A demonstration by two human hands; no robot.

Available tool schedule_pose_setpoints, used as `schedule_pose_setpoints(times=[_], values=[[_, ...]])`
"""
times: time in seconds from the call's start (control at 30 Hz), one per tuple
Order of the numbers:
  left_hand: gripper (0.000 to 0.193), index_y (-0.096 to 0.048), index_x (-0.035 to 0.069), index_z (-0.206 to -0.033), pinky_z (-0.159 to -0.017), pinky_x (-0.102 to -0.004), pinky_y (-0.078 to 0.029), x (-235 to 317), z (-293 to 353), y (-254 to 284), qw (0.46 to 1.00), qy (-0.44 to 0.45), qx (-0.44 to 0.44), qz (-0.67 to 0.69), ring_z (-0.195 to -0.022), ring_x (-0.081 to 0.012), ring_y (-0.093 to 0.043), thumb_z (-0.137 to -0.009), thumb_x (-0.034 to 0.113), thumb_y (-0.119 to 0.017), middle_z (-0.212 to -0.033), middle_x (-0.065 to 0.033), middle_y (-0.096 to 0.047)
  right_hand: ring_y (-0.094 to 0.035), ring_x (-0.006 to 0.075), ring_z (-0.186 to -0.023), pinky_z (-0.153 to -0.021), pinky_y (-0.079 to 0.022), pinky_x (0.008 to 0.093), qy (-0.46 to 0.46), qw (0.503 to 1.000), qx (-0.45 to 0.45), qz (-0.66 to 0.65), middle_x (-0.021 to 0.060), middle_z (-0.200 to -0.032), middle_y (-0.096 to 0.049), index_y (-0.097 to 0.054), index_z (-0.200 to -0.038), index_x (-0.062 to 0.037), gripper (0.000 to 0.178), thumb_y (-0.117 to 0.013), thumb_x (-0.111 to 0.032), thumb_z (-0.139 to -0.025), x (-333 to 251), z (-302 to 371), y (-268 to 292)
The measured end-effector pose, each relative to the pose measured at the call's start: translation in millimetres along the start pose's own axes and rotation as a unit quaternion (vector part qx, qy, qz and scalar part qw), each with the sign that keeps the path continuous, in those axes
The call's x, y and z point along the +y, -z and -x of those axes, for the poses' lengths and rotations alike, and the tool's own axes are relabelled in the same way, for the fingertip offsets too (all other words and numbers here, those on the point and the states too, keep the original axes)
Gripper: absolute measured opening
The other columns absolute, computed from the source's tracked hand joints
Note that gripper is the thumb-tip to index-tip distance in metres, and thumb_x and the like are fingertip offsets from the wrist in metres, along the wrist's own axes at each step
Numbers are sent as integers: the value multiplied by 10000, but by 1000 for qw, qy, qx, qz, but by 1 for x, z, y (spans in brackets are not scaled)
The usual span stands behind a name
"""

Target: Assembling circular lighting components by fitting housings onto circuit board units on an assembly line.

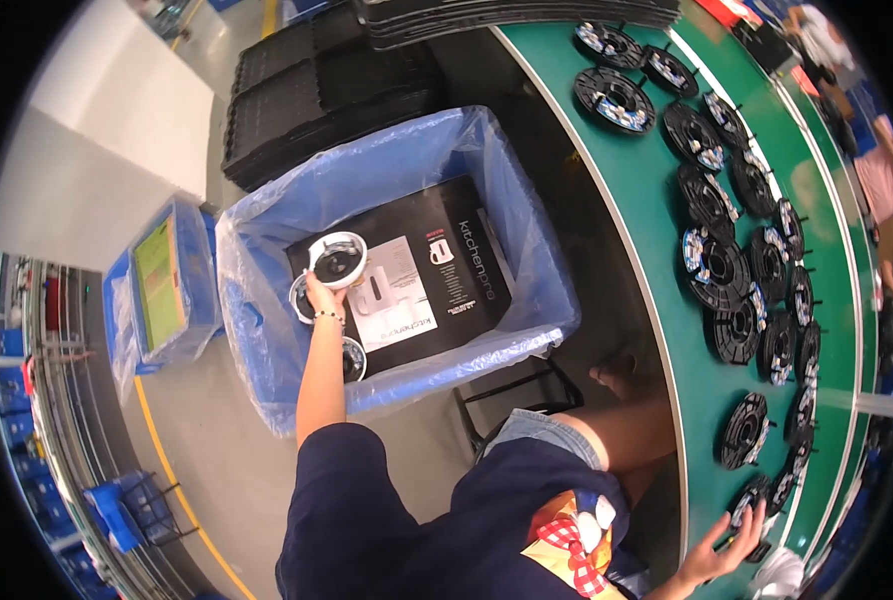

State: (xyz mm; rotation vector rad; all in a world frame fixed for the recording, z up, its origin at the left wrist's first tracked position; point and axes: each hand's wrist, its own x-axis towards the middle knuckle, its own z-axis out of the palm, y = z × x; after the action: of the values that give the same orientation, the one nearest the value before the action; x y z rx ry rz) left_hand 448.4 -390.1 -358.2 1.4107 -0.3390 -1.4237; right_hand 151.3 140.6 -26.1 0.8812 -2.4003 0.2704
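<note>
My left hand (326, 296) reaches over a blue bin and grips a round white-rimmed part (340, 258) with a black centre. A second white-rimmed round part (301, 300) shows just behind that hand, partly covered by it. Below my wrist a third such part (353, 360) lies against the bin's near side. On the right, my right hand (723, 552) is at the green table with its fingers spread. It is beside a black round base (749, 500) at the near end of the rows; whether it touches that base is unclear.
The plastic-lined blue bin (556, 325) holds a black printed carton (466, 300). Several black round bases (716, 270) with small boards line the green table (626, 210). Black trays (276, 120) are stacked behind the bin. A smaller lined crate (198, 255) stands left. Another person (881, 180) is far right.
</note>
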Motion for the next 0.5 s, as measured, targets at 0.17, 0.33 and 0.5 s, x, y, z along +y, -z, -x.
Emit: schedule_pose_setpoints(times=[0.17,0.33,0.5], values=[[568,-344,-27,-1177,-526,-380,-544,11,-34,11,939,-156,101,-291,-917,-373,-510,-830,422,-325,-1156,-231,-398,-438,377,-1047,-882,-341,433,99,982,-119,-107,202,-1137,-461,-497,-1019,5,335,-573,-42,-696,-70,-18,-32],[532,-396,-34,-1119,-510,-406,-541,4,-56,1,945,-139,66,-290,-870,-381,-532,-831,410,-338,-1107,-246,-426,-421,356,-1080,-891,-347,414,132,968,-161,-141,188,-1173,-432,-471,-1082,-3,503,-620,30,-603,-99,-48,-71],[513,-391,-16,-1134,-572,-462,-520,0,-97,14,965,-90,16,-245,-844,-362,-552,-830,387,-302,-1081,-210,-465,-496,319,-979,-828,-404,364,101,986,-98,-91,164,-1120,-485,-482,-1048,18,438,-601,42,-628,-100,-54,-96]])
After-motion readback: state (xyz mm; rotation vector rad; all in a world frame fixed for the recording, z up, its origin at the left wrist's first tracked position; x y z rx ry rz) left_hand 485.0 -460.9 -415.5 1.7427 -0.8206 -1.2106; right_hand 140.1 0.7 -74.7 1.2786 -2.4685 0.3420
